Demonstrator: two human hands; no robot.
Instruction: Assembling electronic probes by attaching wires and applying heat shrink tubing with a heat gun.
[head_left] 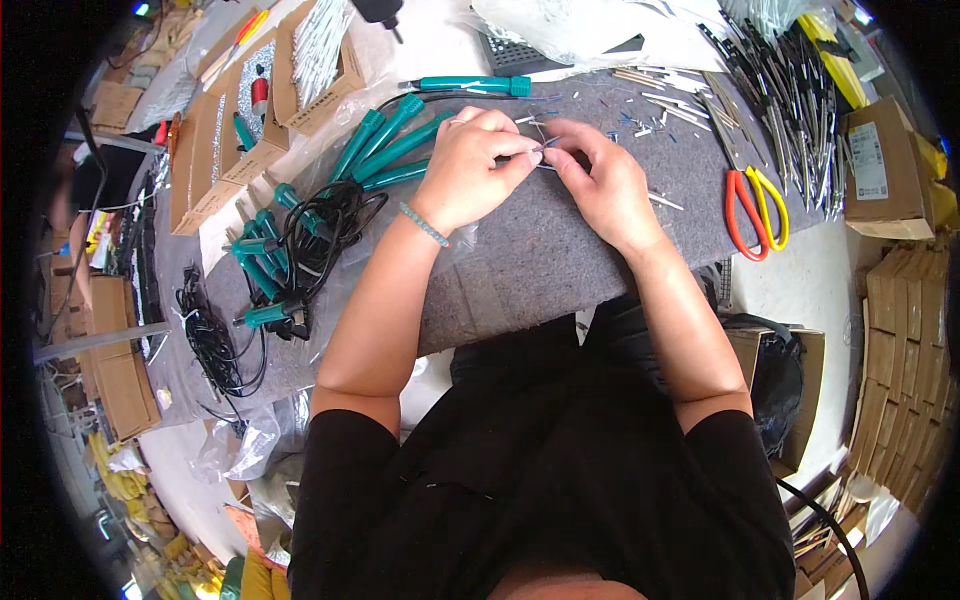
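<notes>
Over the grey cloth-covered table [500, 260], my left hand [472, 165] and my right hand [602, 185] meet fingertip to fingertip. Both are closed in a pinch on thin wires [541, 138], whose far ends are mostly hidden by the fingers. Just beyond my hands lies a green tubular handle [470, 85] with a dark cord and fine wire ends. Several more green handles [385, 138] lie to the left of my left hand, beside a tangle of black cords [325, 230]. Short white and blue bits [640, 130] are strewn past my right hand.
Scissors with red and yellow handles [750, 215] lie on the right, below a heap of dark metal rods [785, 110]. Cardboard trays [235, 150] stand at the far left, one with white sticks. A cardboard box [885, 165] sits at the right edge.
</notes>
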